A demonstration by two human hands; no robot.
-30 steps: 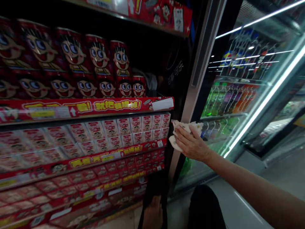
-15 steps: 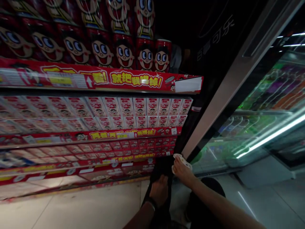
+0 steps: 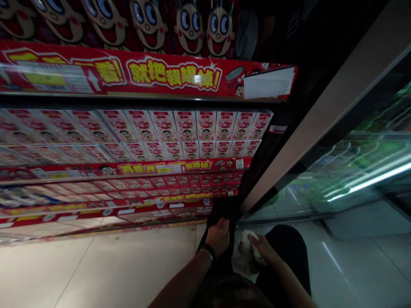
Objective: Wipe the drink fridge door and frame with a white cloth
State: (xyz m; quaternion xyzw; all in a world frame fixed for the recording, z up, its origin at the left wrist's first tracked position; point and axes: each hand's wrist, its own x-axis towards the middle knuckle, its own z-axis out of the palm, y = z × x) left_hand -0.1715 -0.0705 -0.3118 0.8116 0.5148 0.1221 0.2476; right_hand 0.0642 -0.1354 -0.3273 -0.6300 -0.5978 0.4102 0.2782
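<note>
My left hand (image 3: 218,236), with a dark band at its wrist, rests on my black-trousered left leg (image 3: 221,209). Its fingers are curled; whether anything is inside them is hidden. A crumpled white cloth (image 3: 249,239) is gripped in my right hand (image 3: 263,249), low beside my bent right knee (image 3: 289,244). Blur hides the cloth's details. In front of that hand stands the metal door frame (image 3: 276,167) of a glass-fronted cooler, its lower end near my left leg. Hand and frame are apart.
At left, shelves carry rows of small white-and-red drink cartons (image 3: 207,126), with large red cans (image 3: 189,30) above. A red shelf strip (image 3: 173,72) juts out toward me. The lit cooler (image 3: 353,171) stands at right. Pale floor tiles (image 3: 128,261) lie below.
My right hand has drawn down and back from the foot of the door frame, with the cloth in it. My left hand stays on the leg. The view has moved closer to the shelves.
</note>
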